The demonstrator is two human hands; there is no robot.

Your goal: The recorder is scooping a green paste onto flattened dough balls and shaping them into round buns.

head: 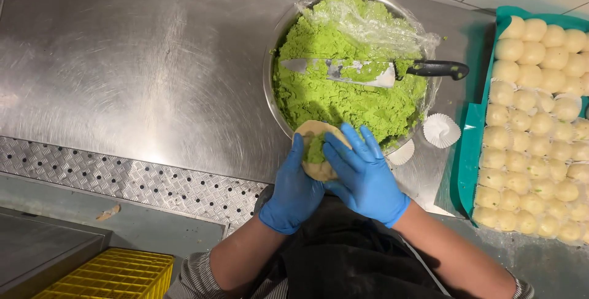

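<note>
- A flat round of pale dough [317, 149] with a lump of green filling [315, 149] in its middle sits between both hands, over the near edge of the bowl and the steel counter
- The left hand [296, 187], in a blue glove, cups the dough from below and from the left, its thumb lying up along the dough's left edge
- The right hand [363, 173], also gloved in blue, lies over the right side of the dough with its fingers [350, 145] spread across the edge, pressing on it; both hands are closed loosely around the dough, not clenched
- Just beyond the hands stands a big metal bowl [277, 41] heaped with green paste [343, 99]
- A knife [368, 71] with a black handle lies flat across the paste, its blade smeared green, the handle sticking out over the bowl's right rim
- Loose clear plastic wrap [368, 23] is bunched over the far right part of the bowl
- Two white paper cups [440, 130] lie on the counter just right of the bowl, one near the hands
- A teal tray [469, 152] on the right holds rows of pale dough balls [527, 145], packed touching one another
- The steel counter [135, 60] carries the bowl; a perforated strip runs along its near edge
- A yellow crate [116, 274] sits low at the left, well apart from the hands
</note>
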